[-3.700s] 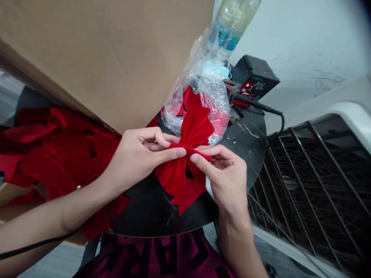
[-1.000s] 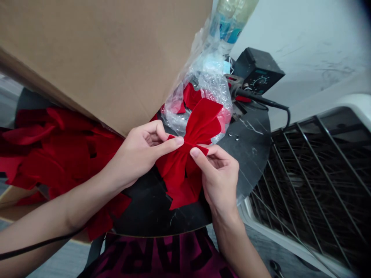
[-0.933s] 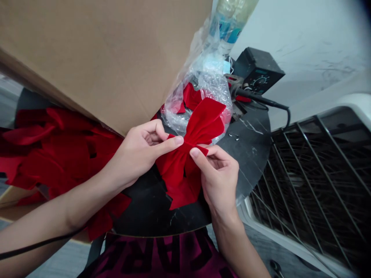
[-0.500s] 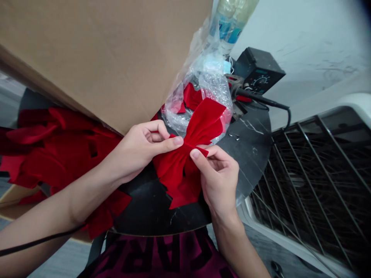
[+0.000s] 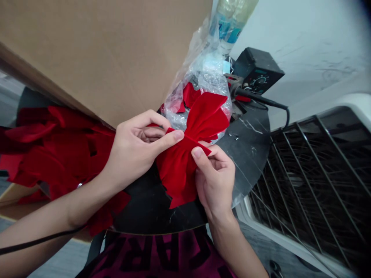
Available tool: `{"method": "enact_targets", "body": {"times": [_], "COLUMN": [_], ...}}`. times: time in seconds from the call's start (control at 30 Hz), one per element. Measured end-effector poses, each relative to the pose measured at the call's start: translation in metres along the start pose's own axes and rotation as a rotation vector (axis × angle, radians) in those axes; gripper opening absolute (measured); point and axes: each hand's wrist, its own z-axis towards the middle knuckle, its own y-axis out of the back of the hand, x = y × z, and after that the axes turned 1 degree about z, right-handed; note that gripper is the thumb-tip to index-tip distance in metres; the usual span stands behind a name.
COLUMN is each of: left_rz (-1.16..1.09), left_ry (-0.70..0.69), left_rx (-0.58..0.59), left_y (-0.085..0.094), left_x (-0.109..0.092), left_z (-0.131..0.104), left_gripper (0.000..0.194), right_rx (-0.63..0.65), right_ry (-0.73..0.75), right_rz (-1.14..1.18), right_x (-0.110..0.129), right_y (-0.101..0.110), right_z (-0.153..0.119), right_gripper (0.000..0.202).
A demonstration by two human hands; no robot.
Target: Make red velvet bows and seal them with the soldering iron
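A red fabric bow (image 5: 179, 173) is held over the dark round table, with one end pointing up to the right and the other down to the left. A narrow red strip crosses its gathered middle. My left hand (image 5: 139, 144) pinches the strip's left end between thumb and fingers. The strip's right end is pinched by my right hand (image 5: 216, 173), whose thumb lies on top. Fingertips under the fabric are partly hidden.
Red fabric pieces (image 5: 63, 150) lie heaped at the left. A large cardboard box (image 5: 101, 58) stands behind my left hand. Clear plastic wrap (image 5: 213, 83), a black control unit (image 5: 257, 71) with a cable, and bottles (image 5: 230, 27) are at the back. A grilled fan (image 5: 315, 181) stands right.
The strip across the middle now shows longer and flatter between my hands. My left hand has shifted slightly left and up, and the bow's upper end has turned a little.
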Motion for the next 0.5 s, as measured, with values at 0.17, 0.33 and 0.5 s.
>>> {"method": "enact_targets", "body": {"times": [0.17,0.33,0.5], "left_rz": [-0.165,-0.353,-0.492], "left_ry": [0.122,0.299,0.378], "left_rx": [0.061,0.122,0.237], "left_y": [0.001,0.004,0.005], "left_x": [0.005,0.006,0.005], "left_z": [0.005,0.009,0.011], "left_gripper": [0.020,0.027,0.033], "right_rx": [-0.021,-0.007,0.043], "right_ry": [-0.061,-0.166,-0.169], "right_rz": [0.020,0.112,0.180], "right_x": [0.003,0.005,0.010], "right_y": [-0.002,-0.006,-0.004], "right_z": [0.000,0.003,0.005], "right_gripper": [0.035,0.039,0.031]}}
